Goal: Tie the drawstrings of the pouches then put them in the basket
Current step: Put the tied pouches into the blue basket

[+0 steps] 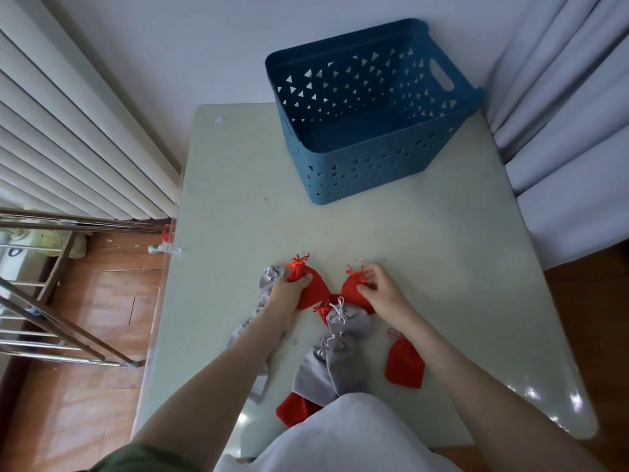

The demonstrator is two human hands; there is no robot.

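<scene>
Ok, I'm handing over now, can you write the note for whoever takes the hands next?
Left hand grips a red velvet drawstring pouch by its neck. Right hand pinches the cord of a second red pouch beside it.
Grey velvet pouches and a lone red pouch lie on the pale green table nearer the person.
Blue plastic basket with triangular holes stands at the far end; no pouch visible inside.
Done: none basketed. Left: finish tying, move all in. Which are knotted: cannot tell.
</scene>
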